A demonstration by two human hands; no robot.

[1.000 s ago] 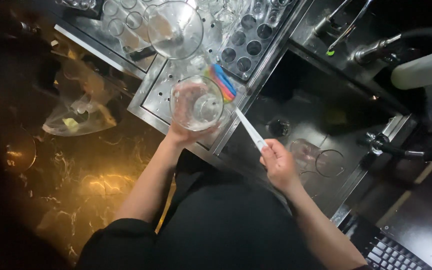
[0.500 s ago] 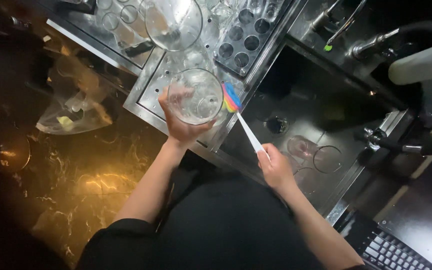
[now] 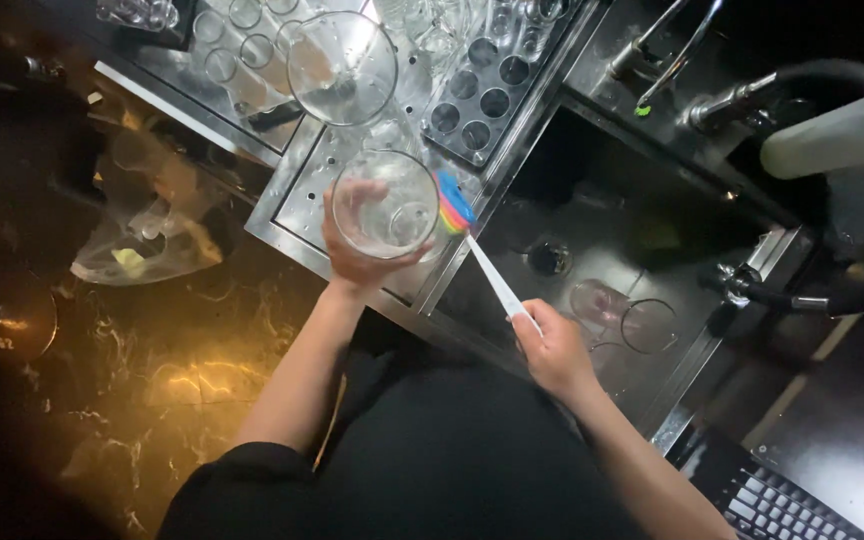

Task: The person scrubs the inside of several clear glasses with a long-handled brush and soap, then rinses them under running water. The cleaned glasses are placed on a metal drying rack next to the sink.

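**Glass and Brush Held at the Sink**

Left hand (image 3: 357, 245): closed around a clear glass (image 3: 385, 205), fingers wrapped under and behind it, mouth of the glass turned up toward the camera. Held over the metal drainboard (image 3: 297, 205), just left of the sink (image 3: 592, 225).

Right hand (image 3: 552, 350): closed on the white handle of a brush (image 3: 482, 265). Rainbow-coloured head of the brush set against the right rim of the glass, outside it or just at the edge; could not tell which.

In the sink: two more clear glasses (image 3: 622, 315), lying near the right hand, beside the drain.

Behind the held glass: a larger clear bowl-shaped glass (image 3: 342, 65), and a dark rack (image 3: 487, 85) with round holes.

At right: a tap (image 3: 742, 100) with a dark hose. At lower right: a keyboard (image 3: 777, 505). At left: crumpled clear plastic (image 3: 147, 240) on the dark marbled counter (image 3: 182, 380).
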